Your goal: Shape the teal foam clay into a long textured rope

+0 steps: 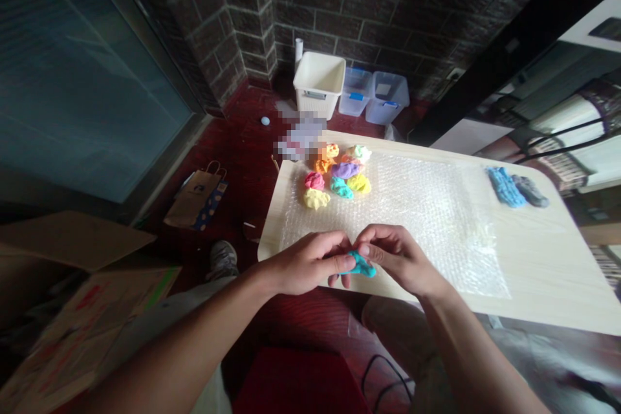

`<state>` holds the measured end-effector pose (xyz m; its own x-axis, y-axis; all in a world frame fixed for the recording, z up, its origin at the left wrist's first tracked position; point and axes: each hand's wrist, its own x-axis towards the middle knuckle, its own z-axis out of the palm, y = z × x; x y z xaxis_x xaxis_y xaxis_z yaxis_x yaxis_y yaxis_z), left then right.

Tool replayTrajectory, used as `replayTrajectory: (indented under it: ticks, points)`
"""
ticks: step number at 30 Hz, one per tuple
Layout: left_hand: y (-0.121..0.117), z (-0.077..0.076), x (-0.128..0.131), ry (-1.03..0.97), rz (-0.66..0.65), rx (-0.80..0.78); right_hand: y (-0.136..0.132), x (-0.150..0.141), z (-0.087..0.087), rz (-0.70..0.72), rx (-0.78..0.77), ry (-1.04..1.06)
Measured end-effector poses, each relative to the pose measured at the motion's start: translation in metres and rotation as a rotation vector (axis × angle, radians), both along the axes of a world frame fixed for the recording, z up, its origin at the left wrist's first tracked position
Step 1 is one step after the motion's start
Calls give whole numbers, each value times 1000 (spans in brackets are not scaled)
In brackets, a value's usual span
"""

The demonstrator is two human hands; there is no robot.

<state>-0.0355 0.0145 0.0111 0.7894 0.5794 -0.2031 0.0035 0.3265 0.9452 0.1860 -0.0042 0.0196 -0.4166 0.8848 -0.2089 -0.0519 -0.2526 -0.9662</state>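
Over the table's near edge, my left hand (310, 263) and my right hand (394, 257) are close together. Both have their fingers closed on one small, soft teal lump (361, 265), which they pinch between thumbs and fingertips. Its narrower end sticks out below my right thumb. Whether it is cloth or dough I cannot tell. Just beyond my hands lies a cluster of crumpled soft lumps, among them a pale yellow lump (316, 199), a red lump (314, 180), another teal lump (341, 188), a yellow lump (359, 183) and a purple lump (345, 170).
Bubble wrap (417, 207) covers much of the pale table (548, 272). At the right lie a blue lump (505, 187) and a grey lump (530, 191). A white bin (317, 81) and clear boxes (387, 100) stand behind. Cardboard boxes (92, 310) and a paper bag (196, 197) are at left.
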Motion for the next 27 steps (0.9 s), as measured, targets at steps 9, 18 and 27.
replayTrajectory:
  ticks: [9,18,27]
  points:
    - [1,4,0,-27,21,-57,3,1,-1,-50,26,9]
    - [3,-1,-1,-25,58,-25,3,3,-6,-156,2,65]
    - [4,-2,2,17,291,48,-3,-7,-11,-171,146,-92]
